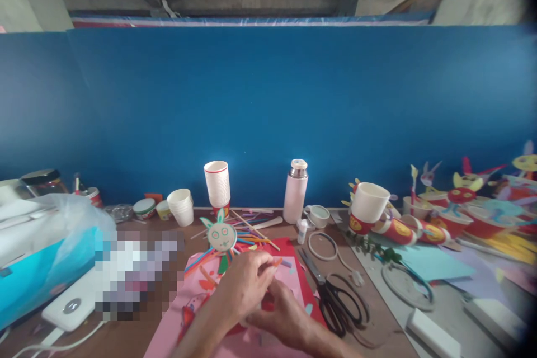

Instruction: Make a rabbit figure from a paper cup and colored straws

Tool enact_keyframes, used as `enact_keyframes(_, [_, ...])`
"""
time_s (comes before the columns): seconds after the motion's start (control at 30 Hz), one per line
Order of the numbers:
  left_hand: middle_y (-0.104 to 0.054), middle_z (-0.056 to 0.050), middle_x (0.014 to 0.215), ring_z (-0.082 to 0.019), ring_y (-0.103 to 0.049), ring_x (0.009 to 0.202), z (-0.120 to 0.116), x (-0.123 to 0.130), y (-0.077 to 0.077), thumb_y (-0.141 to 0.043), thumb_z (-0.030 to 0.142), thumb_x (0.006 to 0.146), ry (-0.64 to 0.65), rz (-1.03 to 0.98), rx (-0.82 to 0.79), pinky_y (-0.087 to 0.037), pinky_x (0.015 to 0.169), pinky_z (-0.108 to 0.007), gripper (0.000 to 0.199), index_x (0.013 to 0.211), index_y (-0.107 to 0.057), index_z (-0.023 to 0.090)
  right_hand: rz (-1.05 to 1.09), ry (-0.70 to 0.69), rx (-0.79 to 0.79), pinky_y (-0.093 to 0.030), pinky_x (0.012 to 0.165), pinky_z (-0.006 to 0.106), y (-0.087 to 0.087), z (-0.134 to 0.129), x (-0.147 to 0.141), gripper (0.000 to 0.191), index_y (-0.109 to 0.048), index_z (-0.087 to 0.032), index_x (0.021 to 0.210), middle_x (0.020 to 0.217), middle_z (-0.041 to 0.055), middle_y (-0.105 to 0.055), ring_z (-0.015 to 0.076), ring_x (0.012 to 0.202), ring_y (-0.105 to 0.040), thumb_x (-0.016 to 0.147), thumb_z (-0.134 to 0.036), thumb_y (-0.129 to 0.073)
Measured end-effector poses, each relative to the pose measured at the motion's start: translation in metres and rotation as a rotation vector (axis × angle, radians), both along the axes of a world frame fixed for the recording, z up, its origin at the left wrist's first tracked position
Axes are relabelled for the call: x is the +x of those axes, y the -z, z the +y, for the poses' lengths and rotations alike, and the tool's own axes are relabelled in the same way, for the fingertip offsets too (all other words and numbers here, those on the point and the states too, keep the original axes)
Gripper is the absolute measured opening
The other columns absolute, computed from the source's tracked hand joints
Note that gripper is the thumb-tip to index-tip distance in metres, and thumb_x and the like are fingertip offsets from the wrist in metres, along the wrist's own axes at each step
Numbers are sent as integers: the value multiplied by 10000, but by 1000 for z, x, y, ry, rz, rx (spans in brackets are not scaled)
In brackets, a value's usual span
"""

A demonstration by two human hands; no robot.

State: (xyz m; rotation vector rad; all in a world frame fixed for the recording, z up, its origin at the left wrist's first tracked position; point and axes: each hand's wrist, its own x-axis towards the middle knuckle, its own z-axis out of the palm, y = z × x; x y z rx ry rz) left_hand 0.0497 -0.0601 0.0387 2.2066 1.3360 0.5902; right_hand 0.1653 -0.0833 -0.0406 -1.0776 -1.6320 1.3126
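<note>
Both hands are close together over the pink and red paper sheets [168, 319]. My left hand [247, 282] has its fingers pinched on a small orange-red piece [277, 262]. Just below and to the right, my right hand [283, 313] has its fingers curled, and what they hold, if anything, is hidden. Beyond my left hand stands a round paper rabbit face [222, 236] with green-outlined ears. Coloured sticks [255, 229] lie behind it. Orange and red paper scraps [206, 278] are scattered on the pink sheet.
Black-handled scissors [335, 302] lie right of the paper, near a tape ring [323, 246]. Stacked paper cups [217, 184] and a pink bottle [296, 193] stand behind. Decorated cups [453, 218] crowd the right. A plastic bag [79, 235] and a white power bank [69, 305] are left.
</note>
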Motion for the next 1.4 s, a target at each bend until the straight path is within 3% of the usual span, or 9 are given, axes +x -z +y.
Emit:
enact_keyframes(0.17, [-638, -21, 747, -151, -548, 684, 0, -1, 2, -427, 256, 789, -29, -25, -18, -357, 603, -228, 207, 765, -624, 196, 32, 17, 3, -496, 711, 290, 7, 2, 0, 438, -553, -148, 1049, 967, 47, -656, 227, 880, -621, 620, -129, -640])
enact_keyframes(0.4, [-604, -2, 712, -138, -535, 669, 3, -2, 6, -411, 273, 805, 5, -50, -47, -348, 589, -219, 186, 733, -558, 186, 14, 52, 30, -500, 730, 296, -4, -1, -1, 387, -585, -148, 989, 943, 36, -667, 217, 852, -634, 611, -123, -664])
enact_keyframes(0.7, [-535, 25, 624, -110, -465, 592, -1, 0, -4, -384, 221, 803, 71, 12, -11, -302, 556, -210, 200, 639, -495, 189, 50, 36, 42, -513, 666, 267, 2, -1, -4, 323, -590, -147, 974, 878, 25, -674, 209, 815, -648, 663, -179, -672])
enact_keyframes(0.97, [-603, 14, 717, -130, -518, 675, -3, 1, -5, -407, 221, 785, 93, 18, -16, -332, 606, -220, 173, 696, -555, 205, 35, 71, 132, -503, 663, 245, 4, -2, -7, 235, -611, -143, 890, 869, 20, -665, 192, 803, -629, 669, -194, -673])
enact_keyframes(1.4, [-586, 17, 658, -122, -509, 621, 2, -3, -5, -402, 210, 778, 57, 63, -24, -315, 569, -229, 212, 662, -579, 197, 131, 54, 84, -512, 748, 302, 7, 2, -3, 426, -501, -178, 1075, 1012, 26, -605, 193, 898, -610, 684, -205, -666])
